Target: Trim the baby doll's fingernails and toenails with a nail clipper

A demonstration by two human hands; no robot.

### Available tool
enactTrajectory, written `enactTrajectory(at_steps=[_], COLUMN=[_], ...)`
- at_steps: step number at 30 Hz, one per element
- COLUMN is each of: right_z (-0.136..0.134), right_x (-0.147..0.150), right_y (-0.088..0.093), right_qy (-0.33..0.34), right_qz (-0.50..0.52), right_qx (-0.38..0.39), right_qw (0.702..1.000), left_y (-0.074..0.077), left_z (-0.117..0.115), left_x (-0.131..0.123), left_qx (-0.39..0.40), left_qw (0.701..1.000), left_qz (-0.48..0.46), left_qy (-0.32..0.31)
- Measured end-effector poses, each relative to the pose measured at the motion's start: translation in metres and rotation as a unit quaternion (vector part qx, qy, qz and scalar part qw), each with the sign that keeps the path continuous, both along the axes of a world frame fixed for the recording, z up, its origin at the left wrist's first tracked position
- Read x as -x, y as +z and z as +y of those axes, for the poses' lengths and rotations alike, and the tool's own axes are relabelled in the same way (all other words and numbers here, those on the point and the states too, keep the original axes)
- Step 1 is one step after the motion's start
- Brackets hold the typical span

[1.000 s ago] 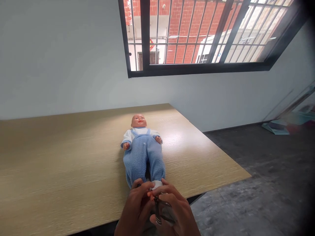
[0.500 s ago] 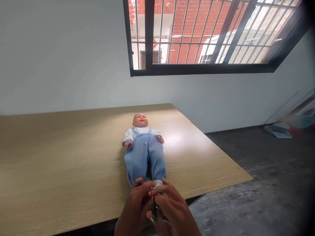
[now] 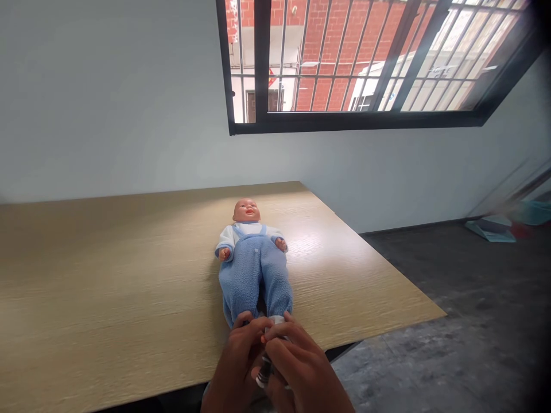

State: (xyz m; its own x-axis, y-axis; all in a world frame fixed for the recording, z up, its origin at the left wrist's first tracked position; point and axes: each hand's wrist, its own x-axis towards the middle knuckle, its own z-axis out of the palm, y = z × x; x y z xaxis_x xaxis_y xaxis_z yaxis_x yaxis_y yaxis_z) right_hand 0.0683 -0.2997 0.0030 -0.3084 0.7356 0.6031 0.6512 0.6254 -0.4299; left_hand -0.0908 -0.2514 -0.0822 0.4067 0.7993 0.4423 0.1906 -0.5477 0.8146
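A baby doll (image 3: 253, 269) in blue fleece overalls and a white top lies on its back, its feet toward me at the table's front edge. My left hand (image 3: 239, 361) is closed, thumb and fingers pinching at the doll's foot on the right side. From the other side my right hand (image 3: 303, 364) closes on the same foot, its fingers bent. White cloth (image 3: 276, 319) shows at that ankle between my fingertips. Below, a small dark piece with pale stripes (image 3: 263, 371) pokes out between the hands; its kind is unclear. My fingers hide most of the foot.
The wooden table (image 3: 129, 298) reaches back to a grey wall (image 3: 107, 97). A barred window (image 3: 344, 121) is above. To the right lies dark floor (image 3: 408, 367), with a pale green dustpan-like object (image 3: 491, 229) near the wall.
The striped piece between my hands has tipped down and to the left, and my right fingers have shifted slightly. The doll stays in place.
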Motion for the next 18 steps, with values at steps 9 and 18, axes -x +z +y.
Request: enactTrajectory(at_steps=[9, 18], right_z=[-0.005, -0.004], right_x=[-0.010, -0.004], right_y=[-0.012, -0.019], right_qy=[0.017, -0.005], right_qz=[0.010, -0.035], right_qx=[-0.090, -0.120], right_qw=[0.996, 0.992], left_y=[0.008, 0.012], left_z=[0.000, -0.001], left_x=[-0.001, -0.004], left_qx=[0.011, 0.038], left_qw=[1.000, 0.999], left_qz=[-0.005, -0.026], left_qy=[0.008, 0.017])
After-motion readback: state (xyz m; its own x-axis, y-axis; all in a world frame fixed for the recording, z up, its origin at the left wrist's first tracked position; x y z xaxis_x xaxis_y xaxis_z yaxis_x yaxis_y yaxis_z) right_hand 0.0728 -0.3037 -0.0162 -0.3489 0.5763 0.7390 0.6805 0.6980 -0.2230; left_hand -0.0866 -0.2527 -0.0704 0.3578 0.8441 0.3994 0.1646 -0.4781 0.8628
